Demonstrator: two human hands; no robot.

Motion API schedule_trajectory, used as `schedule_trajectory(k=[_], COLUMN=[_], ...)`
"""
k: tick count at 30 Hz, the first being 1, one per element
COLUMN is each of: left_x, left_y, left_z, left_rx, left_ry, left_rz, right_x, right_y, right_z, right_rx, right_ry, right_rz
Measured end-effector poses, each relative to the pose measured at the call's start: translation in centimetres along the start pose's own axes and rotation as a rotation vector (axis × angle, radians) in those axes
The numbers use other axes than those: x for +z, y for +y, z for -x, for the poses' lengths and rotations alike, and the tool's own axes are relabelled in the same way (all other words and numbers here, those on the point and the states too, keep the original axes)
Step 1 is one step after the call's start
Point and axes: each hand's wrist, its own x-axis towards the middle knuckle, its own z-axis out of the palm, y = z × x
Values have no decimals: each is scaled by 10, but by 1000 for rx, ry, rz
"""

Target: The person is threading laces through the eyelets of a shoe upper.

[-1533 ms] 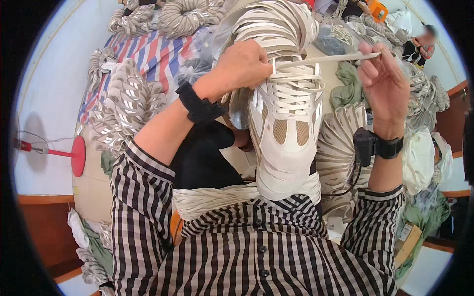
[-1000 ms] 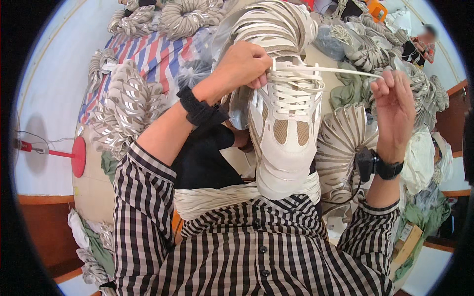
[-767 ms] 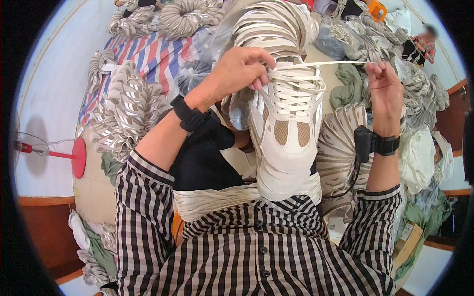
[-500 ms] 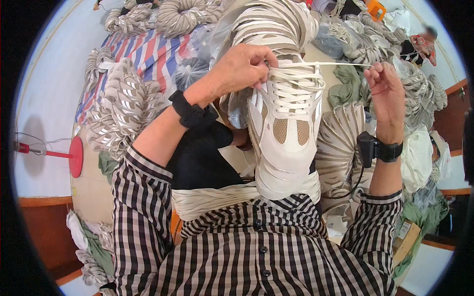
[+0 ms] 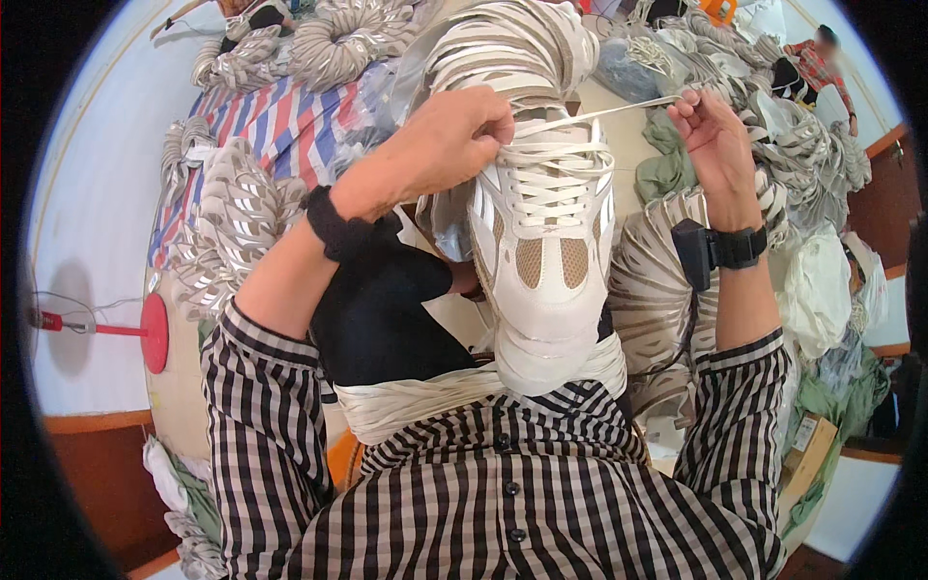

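Observation:
A white and tan shoe upper [image 5: 544, 309], with beige mesh on its toe and zigzag white lacing, lies in front of me, toe toward my body. It tops a stack of nested uppers [image 5: 512, 39] curving away behind it. My left hand [image 5: 464, 130] is closed at the upper's top left edge; what lies inside its fingers is partly hidden. A white shoelace [image 5: 623, 109] stretches taut from the top of the upper to the right. Its far end is pinched in the fingertips of my right hand [image 5: 713, 145], held out beside the upper.
A bundle of white laces [image 5: 406, 411] wraps my waist. Ringed stacks of uppers [image 5: 232, 222] lie left, and more stacks [image 5: 657, 251] right. Striped sheeting [image 5: 280, 126] covers the far left floor. A red-based stand [image 5: 155, 333] is at left. Another person [image 5: 826, 68] is far right.
The view has shifted slightly. My right hand has drawn a little closer to the upper and higher, the lace still stretched between. My left hand keeps its place at the upper's edge.

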Motion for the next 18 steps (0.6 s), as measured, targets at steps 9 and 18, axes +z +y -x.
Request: schedule_trajectory(k=[9,18], left_x=[-9,-7], left_y=[-4,-5], left_z=[-9,-4], left_rx=[-243,61], left_ry=[-154,-97], left_rz=[354,-16], right_x=[7,2], right_y=[27,24], right_z=[-13,-15], right_rx=[52,39], right_ry=[40,96], right_rz=[-2,40])
